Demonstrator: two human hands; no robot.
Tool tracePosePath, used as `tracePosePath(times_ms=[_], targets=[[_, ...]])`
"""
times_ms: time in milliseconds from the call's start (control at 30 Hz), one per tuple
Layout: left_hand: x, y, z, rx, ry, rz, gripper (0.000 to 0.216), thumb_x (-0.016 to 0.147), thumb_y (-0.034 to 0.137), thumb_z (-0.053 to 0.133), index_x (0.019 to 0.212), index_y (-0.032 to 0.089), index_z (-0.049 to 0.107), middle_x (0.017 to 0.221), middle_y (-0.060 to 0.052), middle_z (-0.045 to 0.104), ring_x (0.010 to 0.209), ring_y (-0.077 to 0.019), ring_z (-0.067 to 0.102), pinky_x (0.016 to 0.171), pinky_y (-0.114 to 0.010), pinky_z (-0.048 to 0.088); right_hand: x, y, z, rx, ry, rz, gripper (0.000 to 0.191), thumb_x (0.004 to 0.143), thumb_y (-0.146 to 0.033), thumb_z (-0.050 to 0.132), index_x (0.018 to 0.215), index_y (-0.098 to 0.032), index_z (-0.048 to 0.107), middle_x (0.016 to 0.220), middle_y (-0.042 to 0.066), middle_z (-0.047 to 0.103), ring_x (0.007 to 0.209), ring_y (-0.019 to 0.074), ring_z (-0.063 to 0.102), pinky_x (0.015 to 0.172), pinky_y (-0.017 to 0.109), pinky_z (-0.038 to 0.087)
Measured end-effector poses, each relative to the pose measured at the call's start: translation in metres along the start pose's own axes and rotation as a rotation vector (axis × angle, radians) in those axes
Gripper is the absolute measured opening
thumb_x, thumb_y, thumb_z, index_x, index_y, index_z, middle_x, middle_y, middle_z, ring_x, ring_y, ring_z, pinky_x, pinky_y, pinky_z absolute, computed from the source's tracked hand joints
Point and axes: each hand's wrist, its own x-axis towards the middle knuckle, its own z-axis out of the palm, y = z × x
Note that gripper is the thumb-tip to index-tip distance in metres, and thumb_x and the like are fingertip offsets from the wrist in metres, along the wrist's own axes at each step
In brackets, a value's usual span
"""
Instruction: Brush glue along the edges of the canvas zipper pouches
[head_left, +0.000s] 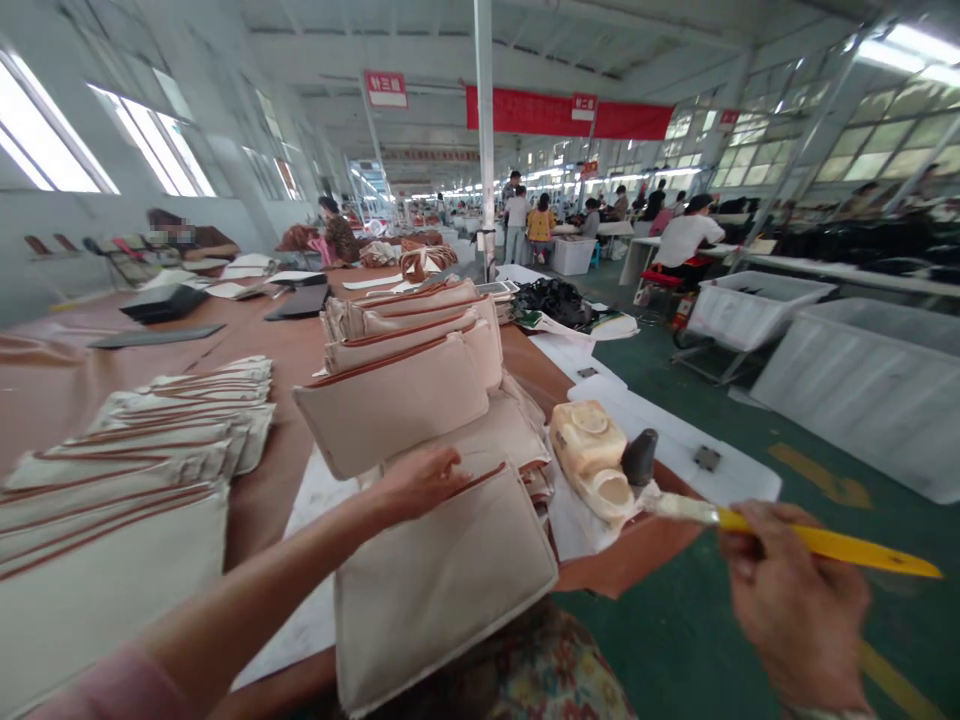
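Observation:
My right hand is closed around the yellow handle of a flat brush. The pale, coated bristles point left, close to the open mouth of a stained plastic glue container. Across the top edge of a beige fabric pouch with brown trim lies my left hand, its fingers curled at that edge. This pouch tilts toward me over the table's front edge. Behind it, more beige pouches lean in an overlapping stack. What my left fingertips touch is partly hidden.
Another row of beige pouches overlaps along the left of the brown tabletop. A dark cone-shaped piece stands beside the container. Large white bins are on the green floor at right. Several people work farther back.

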Motion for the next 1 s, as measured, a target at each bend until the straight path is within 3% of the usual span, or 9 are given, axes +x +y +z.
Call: tracePosePath(times_ms=[133, 233, 367, 500, 667, 867, 1000], targets=[[0.009, 0.029, 0.057, 0.024, 0.094, -0.027, 0.029, 0.090, 0.043, 0.051, 0.102, 0.020, 0.063, 0.107, -0.011, 0.065, 0.103, -0.0299, 0.058, 0.082, -0.037, 0.042, 0.025, 0.034, 0.005, -0.377, -0.107, -0.108, 0.041, 0.086, -0.057, 0.064, 0.083, -0.017, 0.065, 0.059, 0.002, 0.058, 0.051, 0.0175, 0.053, 0.049, 0.028, 0.040], [0.015, 0.035, 0.074, 0.031, 0.140, -0.074, 0.025, 0.083, 0.036, 0.059, 0.100, 0.017, 0.063, 0.107, -0.014, 0.064, 0.104, -0.0335, 0.057, 0.083, -0.040, 0.041, 0.033, 0.061, 0.013, -0.510, -0.208, -0.170, 0.046, 0.087, -0.062, 0.060, 0.080, -0.017, 0.067, 0.062, 0.005, 0.064, 0.053, 0.0201, 0.057, 0.053, 0.031, 0.043], [0.015, 0.029, 0.072, -0.027, 0.136, -0.060, 0.017, 0.084, 0.032, 0.056, 0.094, 0.019, 0.062, 0.102, -0.009, 0.065, 0.094, -0.0260, 0.059, 0.075, -0.033, 0.040, 0.034, 0.095, 0.032, -0.560, -0.339, -0.240, 0.050, 0.086, -0.065, 0.058, 0.075, -0.018, 0.068, 0.064, 0.006, 0.066, 0.056, 0.0215, 0.060, 0.056, 0.031, 0.044], [0.004, 0.024, 0.065, -0.124, 0.109, 0.000, 0.019, 0.087, 0.035, 0.052, 0.082, 0.019, 0.060, 0.083, -0.002, 0.061, 0.075, -0.0170, 0.055, 0.066, -0.028, 0.034, 0.032, 0.110, 0.035, -0.576, -0.376, -0.284, 0.051, 0.088, -0.066, 0.055, 0.077, -0.018, 0.069, 0.063, 0.006, 0.066, 0.053, 0.0203, 0.060, 0.057, 0.031, 0.045], [-0.007, 0.032, 0.058, -0.275, 0.099, 0.074, 0.032, 0.089, 0.046, 0.049, 0.074, 0.018, 0.056, 0.071, 0.003, 0.048, 0.067, -0.0134, 0.045, 0.061, -0.025, 0.029, 0.025, 0.101, 0.020, -0.583, -0.317, -0.323, 0.048, 0.094, -0.061, 0.052, 0.086, -0.017, 0.067, 0.071, 0.007, 0.068, 0.057, 0.0200, 0.062, 0.056, 0.030, 0.047], [-0.020, 0.040, 0.050, -0.431, 0.093, 0.081, 0.030, 0.087, 0.043, 0.052, 0.075, 0.017, 0.058, 0.069, 0.004, 0.042, 0.065, -0.0117, 0.039, 0.058, -0.024, 0.026, 0.014, 0.087, -0.003, -0.613, -0.298, -0.407, 0.039, 0.096, -0.054, 0.053, 0.084, -0.018, 0.065, 0.076, 0.006, 0.067, 0.063, 0.0196, 0.062, 0.058, 0.030, 0.048], [-0.028, 0.040, 0.049, -0.512, 0.056, 0.064, 0.029, 0.085, 0.043, 0.056, 0.074, 0.016, 0.057, 0.067, 0.005, 0.039, 0.063, -0.0109, 0.038, 0.056, -0.023, 0.024, 0.012, 0.079, -0.004, -0.594, -0.312, -0.474, 0.029, 0.097, -0.046, 0.056, 0.090, -0.019, 0.065, 0.082, 0.006, 0.068, 0.070, 0.0202, 0.063, 0.065, 0.031, 0.049]])
